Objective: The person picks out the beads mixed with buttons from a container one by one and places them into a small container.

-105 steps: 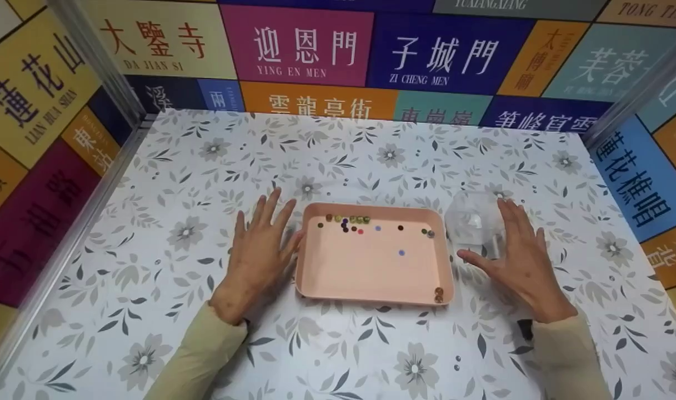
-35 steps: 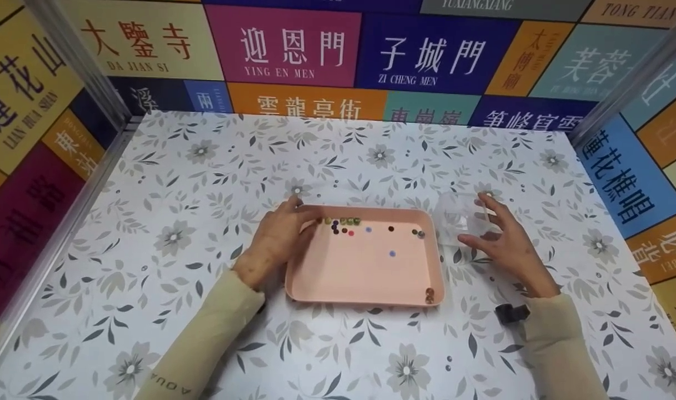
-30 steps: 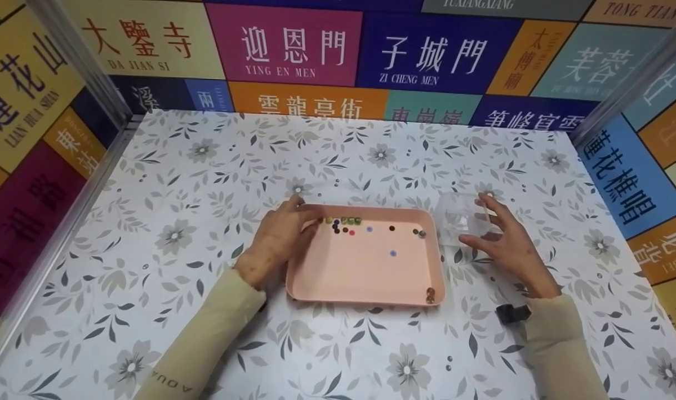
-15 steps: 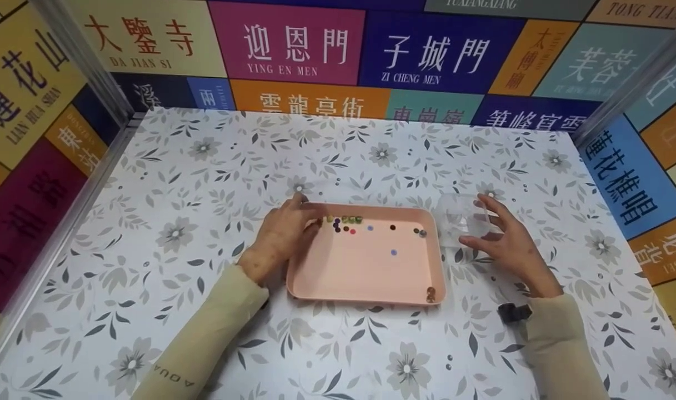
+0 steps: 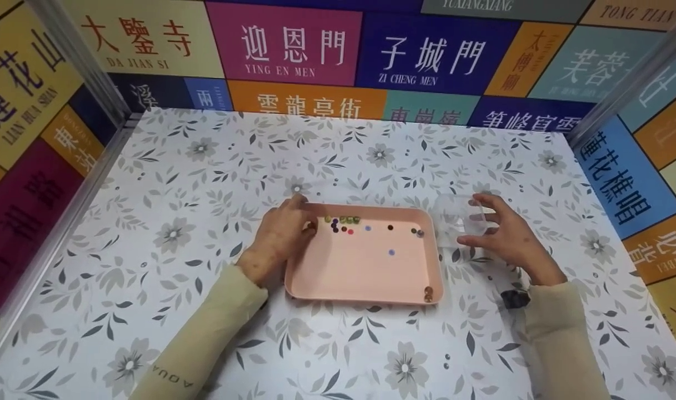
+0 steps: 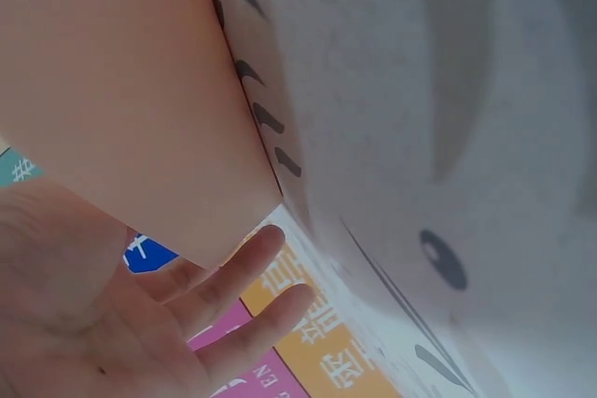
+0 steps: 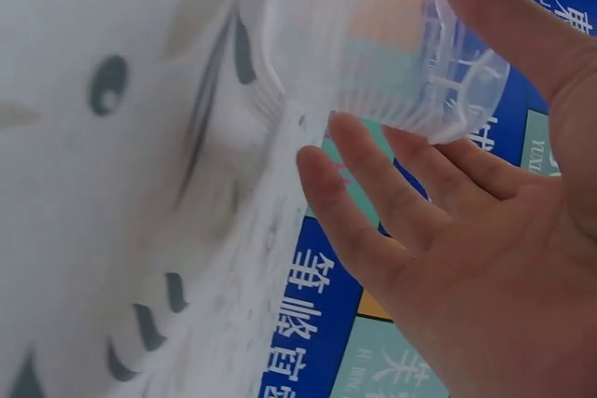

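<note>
In the head view, my left hand reaches over the left rim of a pink tray, thumb and forefinger at its far left corner. Whether they pinch a bead or the rim is hidden. The left wrist view shows other fingers stretched outside the tray wall. Several small coloured beads lie in the tray: green beads by the far wall, a blue bead nearer the middle, brown beads in the near right corner. My right hand holds a clear plastic box between thumb and fingers, beside the tray.
The table has a white cover with grey flowers and leaves. Behind and beside it stand panels with large lettering. A black strap-like piece shows at the right wrist.
Since the oldest frame, my left hand has moved from beside the tray to its far left corner. My right hand has closed around the clear box. Only slight shifts show in the last second.
</note>
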Motion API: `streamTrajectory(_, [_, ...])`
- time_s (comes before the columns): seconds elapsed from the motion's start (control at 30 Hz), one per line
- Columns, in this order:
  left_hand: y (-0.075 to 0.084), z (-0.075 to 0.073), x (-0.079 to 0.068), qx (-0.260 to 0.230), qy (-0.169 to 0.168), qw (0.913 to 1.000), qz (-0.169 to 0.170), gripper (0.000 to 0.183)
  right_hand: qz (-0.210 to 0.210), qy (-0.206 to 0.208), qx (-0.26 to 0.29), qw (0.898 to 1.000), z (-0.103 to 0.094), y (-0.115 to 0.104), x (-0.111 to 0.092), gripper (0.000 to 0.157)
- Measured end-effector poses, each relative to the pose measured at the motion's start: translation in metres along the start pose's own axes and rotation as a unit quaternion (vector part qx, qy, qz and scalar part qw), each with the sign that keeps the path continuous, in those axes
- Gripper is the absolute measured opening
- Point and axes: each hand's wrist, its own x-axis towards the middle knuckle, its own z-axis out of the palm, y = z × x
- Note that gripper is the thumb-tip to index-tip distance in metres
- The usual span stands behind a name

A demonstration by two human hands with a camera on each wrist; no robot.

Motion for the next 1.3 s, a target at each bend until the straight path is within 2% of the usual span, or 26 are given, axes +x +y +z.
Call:
streamTrajectory(0.3, [-0.001, 0.001, 0.002, 0.003, 0.013, 0.9997, 0.022, 0.012, -0.011, -0.027, -0.006, 1.000, -0.008, 0.001, -0.001, 0.106])
streamTrajectory(0.47, [0.000, -0.001, 0.002, -0.030, 0.016, 0.9992, 0.024, 0.017, 0.001, -0.042, -0.014, 0.999, -0.011, 0.001, -0.001, 0.109])
streamTrajectory(0.63, [0.004, -0.004, 0.003, -0.067, 0.049, 0.9958, 0.039, 0.020, 0.008, -0.042, -0.014, 0.999, -0.014, 0.000, -0.003, 0.109])
streamTrajectory(0.83, [0.007, -0.008, 0.003, -0.078, 0.099, 0.9907, 0.052, 0.015, 0.000, -0.046, -0.006, 0.999, -0.009, 0.001, 0.000, 0.107])
streamTrajectory(0.97, [0.010, -0.008, 0.004, -0.086, 0.115, 0.9876, 0.063, 0.014, -0.001, -0.045, -0.003, 0.999, -0.008, 0.000, 0.002, 0.106])
streamTrajectory(1.3, [0.020, -0.007, 0.007, -0.095, 0.116, 0.9858, 0.075, 0.015, -0.015, -0.043, -0.006, 0.999, -0.007, 0.004, 0.001, 0.103])
